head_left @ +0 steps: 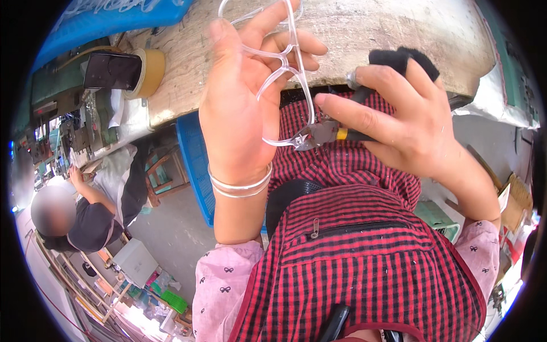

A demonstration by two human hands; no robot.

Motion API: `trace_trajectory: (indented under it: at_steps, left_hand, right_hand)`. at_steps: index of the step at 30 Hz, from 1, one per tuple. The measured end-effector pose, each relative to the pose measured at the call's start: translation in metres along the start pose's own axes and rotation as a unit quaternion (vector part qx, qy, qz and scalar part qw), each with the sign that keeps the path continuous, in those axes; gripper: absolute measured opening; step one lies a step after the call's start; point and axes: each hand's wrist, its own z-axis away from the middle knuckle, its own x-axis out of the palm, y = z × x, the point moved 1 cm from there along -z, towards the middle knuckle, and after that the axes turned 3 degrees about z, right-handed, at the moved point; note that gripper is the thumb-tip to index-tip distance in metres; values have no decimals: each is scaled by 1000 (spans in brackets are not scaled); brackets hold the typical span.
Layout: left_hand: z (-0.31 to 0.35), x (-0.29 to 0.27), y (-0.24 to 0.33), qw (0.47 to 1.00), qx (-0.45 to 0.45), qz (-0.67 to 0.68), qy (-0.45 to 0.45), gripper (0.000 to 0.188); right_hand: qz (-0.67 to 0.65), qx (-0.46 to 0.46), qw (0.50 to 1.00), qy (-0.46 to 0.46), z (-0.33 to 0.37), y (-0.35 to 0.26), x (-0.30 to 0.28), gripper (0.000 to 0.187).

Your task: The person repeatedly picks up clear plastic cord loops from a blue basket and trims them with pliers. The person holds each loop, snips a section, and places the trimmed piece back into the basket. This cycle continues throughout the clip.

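Observation:
My left hand (242,94) is raised over the near edge of the wooden table, palm toward me, fingers partly curled. Looped through its fingers is a clear plastic frame (283,67), shaped like eyeglass rims with a bridge. My right hand (399,117) grips cutting pliers (322,135) with dark handles and a yellow band. Their metal jaws meet the lower end of the clear frame, at a small clear lump. Black material (407,60) covers part of the handle by my right fingers. Whether the jaws are fully closed is hard to see.
A blue tray (108,21) with clear plastic pieces sits at the far left of the wooden table (399,28). A phone (113,71) leans on a tape roll (151,74). Below the table stands a blue crate (194,171). Another person (91,219) works at the left.

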Motion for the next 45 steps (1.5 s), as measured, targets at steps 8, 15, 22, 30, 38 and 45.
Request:
trace_trajectory:
  at_steps: [8,15,22,30,38,45]
  left_hand:
    - [1,12,2,999,-7,-49,2,57]
    - [1,11,4,998,13,-63,4,68]
    - [-3,-2,17,964,226,-133,-33,86]
    - [-5,18,15,909,330,-246,63,90]
    - [32,-5,15,856,302,-363,210,78]
    - [97,-66,105,515,-2,-849,117,23]
  right_hand:
    - [47,-111,992,28,-22,15,-13,40]
    - [59,-111,991,-46,-28,9,-21,34]
    - [-97,115,988,34,7,-14,12,48]
    - [-85,192,978,8,4,-25,6,53]
    - [-169,258,951,-4,17,-34,23,48]
    - [-225,407,884,-43,70,-11,18,45]
